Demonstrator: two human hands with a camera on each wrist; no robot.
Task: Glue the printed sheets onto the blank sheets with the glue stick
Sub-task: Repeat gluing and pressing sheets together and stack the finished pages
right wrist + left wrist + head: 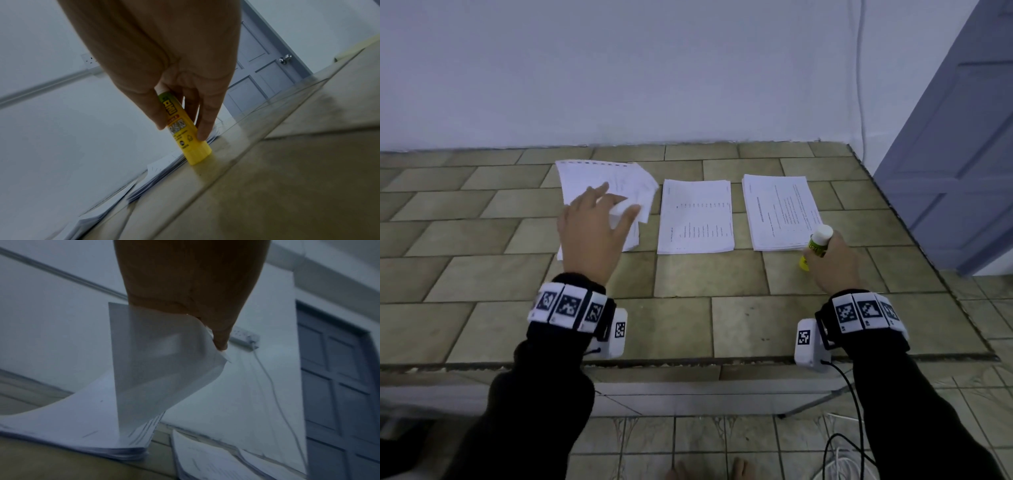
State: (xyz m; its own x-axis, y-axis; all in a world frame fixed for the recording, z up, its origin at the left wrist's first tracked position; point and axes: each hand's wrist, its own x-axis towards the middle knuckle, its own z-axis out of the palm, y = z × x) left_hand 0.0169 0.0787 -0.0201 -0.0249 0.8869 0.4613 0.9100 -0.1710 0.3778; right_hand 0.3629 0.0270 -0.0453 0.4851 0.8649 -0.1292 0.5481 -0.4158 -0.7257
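Observation:
Three paper piles lie in a row on the tiled counter: a fanned pile of sheets [599,178] at the left, a printed pile [695,216] in the middle, another printed pile [779,209] at the right. My left hand [599,222] pinches the corner of the top sheet [160,366] of the left pile and lifts it, the paper curling up. My right hand [828,260] grips the yellow glue stick [816,245], white cap on, its base standing on the counter [198,154] at the right pile's near corner.
The tiled counter [688,325] has bare surface between the piles and its front edge. A white wall rises behind the piles. A blue door [962,137] stands at the right past the counter's end. Cables hang below the counter at the right.

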